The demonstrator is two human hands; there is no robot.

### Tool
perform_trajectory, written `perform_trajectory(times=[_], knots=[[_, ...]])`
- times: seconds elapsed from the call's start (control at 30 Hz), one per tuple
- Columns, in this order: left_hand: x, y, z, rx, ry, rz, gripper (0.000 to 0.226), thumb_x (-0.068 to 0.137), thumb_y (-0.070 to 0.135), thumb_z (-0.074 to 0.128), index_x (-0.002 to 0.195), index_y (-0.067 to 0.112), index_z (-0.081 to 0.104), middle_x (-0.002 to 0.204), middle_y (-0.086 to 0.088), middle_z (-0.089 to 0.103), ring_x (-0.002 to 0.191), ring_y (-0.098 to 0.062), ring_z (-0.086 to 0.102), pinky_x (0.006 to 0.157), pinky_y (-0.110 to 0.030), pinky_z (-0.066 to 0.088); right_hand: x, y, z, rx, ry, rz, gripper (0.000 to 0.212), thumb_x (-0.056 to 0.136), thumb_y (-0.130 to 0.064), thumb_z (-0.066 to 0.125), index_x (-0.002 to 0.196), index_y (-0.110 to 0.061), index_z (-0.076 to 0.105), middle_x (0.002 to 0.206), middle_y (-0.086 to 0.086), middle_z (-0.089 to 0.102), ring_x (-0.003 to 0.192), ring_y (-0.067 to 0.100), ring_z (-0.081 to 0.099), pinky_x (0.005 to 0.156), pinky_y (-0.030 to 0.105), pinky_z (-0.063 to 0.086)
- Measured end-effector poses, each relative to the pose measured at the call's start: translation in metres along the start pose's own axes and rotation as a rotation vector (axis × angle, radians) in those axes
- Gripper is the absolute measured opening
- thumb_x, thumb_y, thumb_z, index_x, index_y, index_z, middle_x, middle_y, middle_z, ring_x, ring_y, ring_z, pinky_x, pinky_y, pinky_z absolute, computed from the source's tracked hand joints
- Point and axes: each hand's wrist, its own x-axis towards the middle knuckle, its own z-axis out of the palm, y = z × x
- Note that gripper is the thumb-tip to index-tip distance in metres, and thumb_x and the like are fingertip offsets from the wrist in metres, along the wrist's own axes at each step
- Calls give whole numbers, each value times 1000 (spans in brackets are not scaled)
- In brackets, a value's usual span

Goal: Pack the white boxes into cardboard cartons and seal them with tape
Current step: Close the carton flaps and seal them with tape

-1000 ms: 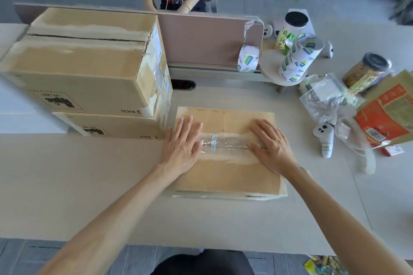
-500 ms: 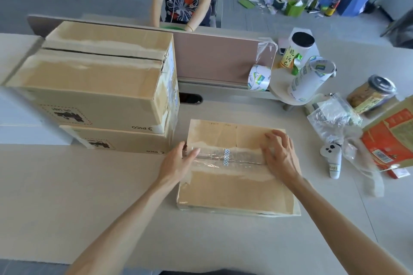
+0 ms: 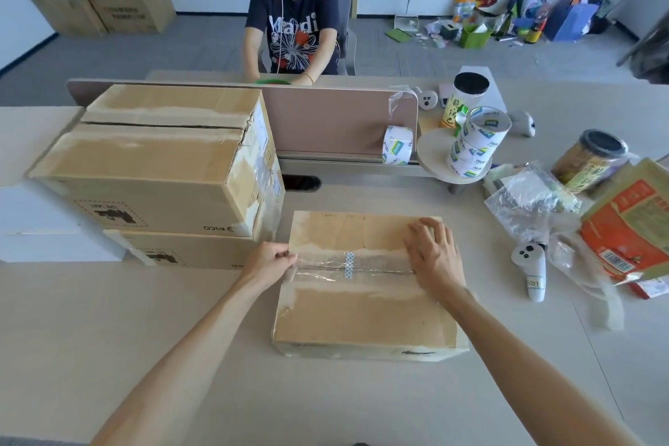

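Note:
A closed cardboard carton (image 3: 365,315) lies flat on the table in front of me. A strip of clear tape (image 3: 347,262) runs along its centre seam. My left hand (image 3: 269,261) is at the carton's left edge, fingers curled and pinching the tape end there. My right hand (image 3: 432,257) lies flat on the right part of the lid, fingers spread, pressing on the tape. No white boxes are visible.
Two stacked sealed cartons (image 3: 155,170) stand to the left. A tape roll (image 3: 397,145) leans on the pink divider (image 3: 325,119); stacked tape rolls (image 3: 474,145) sit on a small round stand. Controller (image 3: 532,270), plastic bags, jars and a red packet (image 3: 630,228) crowd the right. A person sits opposite.
My left hand slid from the lid's middle to the carton's left edge and curled onto the tape end. My right hand shifted slightly right. The camera view tilted upward.

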Motion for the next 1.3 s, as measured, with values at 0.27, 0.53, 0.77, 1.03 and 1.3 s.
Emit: perform_trajectory(times=[0.27, 0.53, 0.77, 1.03, 1.3], knots=[[-3, 18, -5, 334, 70, 43, 31, 97, 15, 48, 126, 20, 59, 116, 3, 65, 115, -22, 55, 94, -35, 43, 15, -10, -17, -20, -57, 68, 24, 87, -18, 67, 111, -14, 68, 119, 8, 59, 113, 33, 52, 93, 41, 39], [18, 93, 14, 364, 189, 415, 48, 101, 19, 46, 148, 18, 39, 147, 3, 45, 138, -13, 35, 109, -26, 30, 55, -27, -29, 166, -142, 184, 29, 92, -24, 62, 120, -17, 63, 126, 7, 57, 105, 30, 58, 86, 36, 48], [64, 141, 30, 367, 115, 487, 47, 100, 17, 45, 147, 14, 40, 149, -2, 44, 138, -18, 36, 110, -26, 26, 90, -34, -36, 326, -119, 266, 30, 93, -21, 63, 122, -15, 61, 125, 6, 58, 110, 22, 58, 87, 28, 43], [130, 189, 44, 146, 25, 420, 44, 97, 13, 40, 140, 21, 49, 138, 0, 56, 127, -20, 51, 104, -33, 41, 148, -30, -36, 549, -66, 359, 35, 94, -20, 61, 128, -17, 54, 116, 0, 64, 112, 20, 60, 92, 31, 46], [186, 244, 32, -208, 169, 315, 35, 100, 20, 48, 133, 11, 54, 133, -3, 59, 113, -11, 56, 93, -17, 36, 208, -31, -40, 882, -104, 429, 38, 95, -42, 59, 130, -37, 42, 107, -6, 68, 105, 12, 60, 90, 29, 43]])
